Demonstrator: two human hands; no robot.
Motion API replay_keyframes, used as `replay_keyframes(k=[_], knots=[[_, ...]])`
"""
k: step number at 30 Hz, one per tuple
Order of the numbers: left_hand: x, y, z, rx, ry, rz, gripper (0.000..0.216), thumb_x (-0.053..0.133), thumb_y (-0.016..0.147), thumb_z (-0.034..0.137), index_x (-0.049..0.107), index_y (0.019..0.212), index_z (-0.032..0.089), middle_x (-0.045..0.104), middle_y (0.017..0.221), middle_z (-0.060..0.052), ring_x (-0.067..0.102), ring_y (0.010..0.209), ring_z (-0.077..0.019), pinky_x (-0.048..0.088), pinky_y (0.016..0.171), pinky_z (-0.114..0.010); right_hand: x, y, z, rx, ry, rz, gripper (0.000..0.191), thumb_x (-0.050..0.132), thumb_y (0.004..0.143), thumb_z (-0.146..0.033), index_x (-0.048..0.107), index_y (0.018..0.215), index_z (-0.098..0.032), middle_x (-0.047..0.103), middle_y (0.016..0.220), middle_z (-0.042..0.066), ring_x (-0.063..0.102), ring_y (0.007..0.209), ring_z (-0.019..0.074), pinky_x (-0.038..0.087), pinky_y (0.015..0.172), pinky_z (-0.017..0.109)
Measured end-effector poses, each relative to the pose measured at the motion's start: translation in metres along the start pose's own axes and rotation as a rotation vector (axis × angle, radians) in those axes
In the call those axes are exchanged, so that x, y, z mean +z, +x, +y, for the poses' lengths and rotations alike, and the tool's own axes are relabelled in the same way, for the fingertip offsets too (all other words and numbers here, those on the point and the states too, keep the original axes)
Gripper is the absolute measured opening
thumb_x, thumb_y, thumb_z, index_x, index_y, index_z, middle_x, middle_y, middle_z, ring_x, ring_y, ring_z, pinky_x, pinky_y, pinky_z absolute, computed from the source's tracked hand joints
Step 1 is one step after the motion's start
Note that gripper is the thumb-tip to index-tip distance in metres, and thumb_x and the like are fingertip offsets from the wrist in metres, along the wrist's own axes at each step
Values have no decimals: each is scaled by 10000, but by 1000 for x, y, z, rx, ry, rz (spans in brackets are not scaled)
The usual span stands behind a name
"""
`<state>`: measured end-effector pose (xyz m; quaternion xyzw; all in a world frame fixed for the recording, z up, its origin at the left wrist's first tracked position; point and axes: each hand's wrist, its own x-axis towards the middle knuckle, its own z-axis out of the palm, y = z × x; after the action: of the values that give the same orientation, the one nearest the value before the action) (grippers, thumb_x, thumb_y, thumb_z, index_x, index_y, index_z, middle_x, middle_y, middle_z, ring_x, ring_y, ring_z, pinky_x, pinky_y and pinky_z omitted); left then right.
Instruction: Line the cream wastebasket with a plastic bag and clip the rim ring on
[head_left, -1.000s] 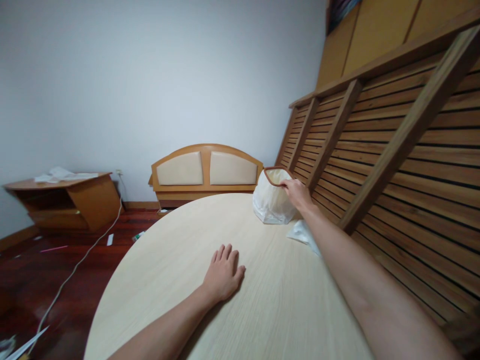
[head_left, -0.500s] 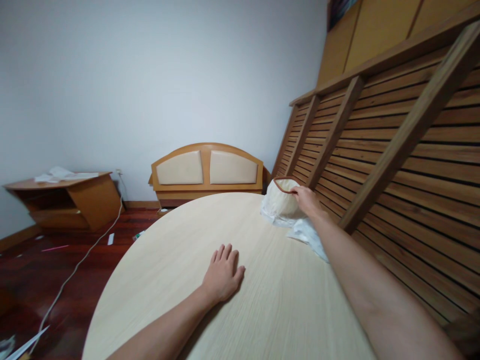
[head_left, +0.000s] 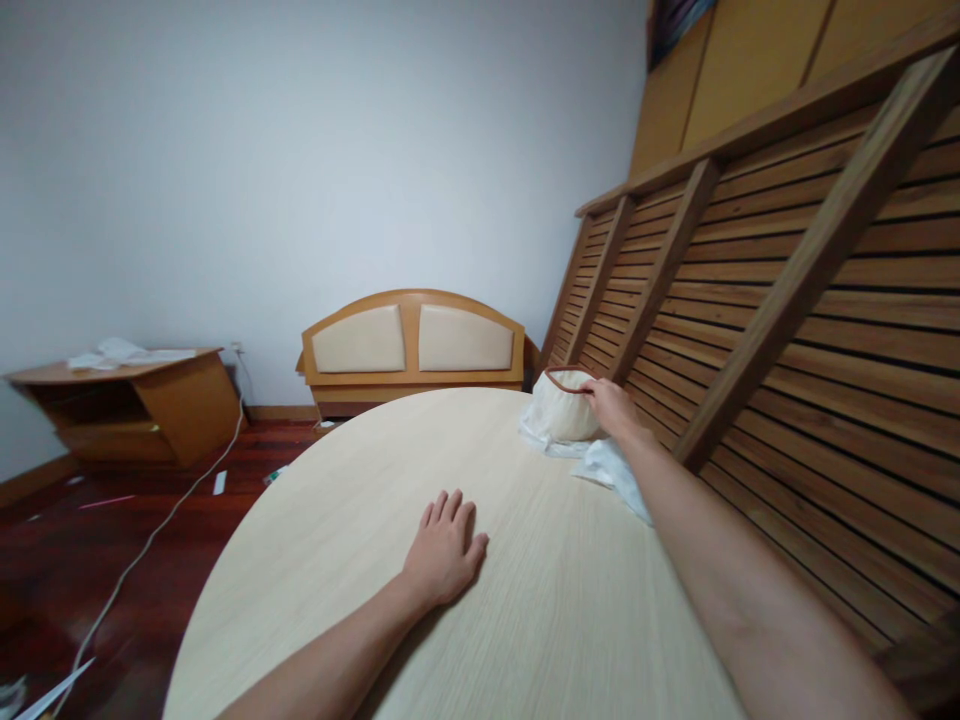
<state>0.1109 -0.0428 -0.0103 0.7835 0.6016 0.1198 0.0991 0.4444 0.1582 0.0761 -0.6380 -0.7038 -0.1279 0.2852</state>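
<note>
A round pale wooden table (head_left: 360, 500) fills the foreground. My left hand (head_left: 444, 550) lies flat on it, palm down, fingers stretched and close together, holding nothing. My right hand (head_left: 613, 407) reaches to the table's far right edge and pinches the brown-trimmed rim of a cream fabric bag (head_left: 564, 412). The bag sits collapsed and low on the table. A crumpled white plastic sheet (head_left: 611, 466) lies beside it, under my right forearm.
A slatted wooden bed frame (head_left: 787, 300) leans along the right, close to the table edge. A padded headboard (head_left: 412, 345) stands against the back wall. A low wooden cabinet (head_left: 127, 405) is at the left. A white cable (head_left: 150, 535) trails over the dark red floor.
My right hand has lowered the bag's rim; the bag has sunk from standing tall to a low, collapsed shape. My left hand has stayed in place.
</note>
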Motion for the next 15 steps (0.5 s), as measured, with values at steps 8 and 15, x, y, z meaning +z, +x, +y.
replay_keyframes(k=[8,15], knots=[[1,1,-1,12,1,3,600,354,956,485,479,1426,133,348,1588,-139,230,1494,-359,201,1222,-504,12,0,7,-48,10,5,289,486,930,-167,674,1149,-158,679,1163,127,609,1102,257,472,964,360],[1,3,-2,28,-6,0,591,363,949,472,479,1423,138,353,1586,-131,240,1491,-359,204,1221,-512,16,-12,7,-119,22,34,442,520,887,-190,550,1328,-162,529,1411,155,401,1353,312,370,1113,487]])
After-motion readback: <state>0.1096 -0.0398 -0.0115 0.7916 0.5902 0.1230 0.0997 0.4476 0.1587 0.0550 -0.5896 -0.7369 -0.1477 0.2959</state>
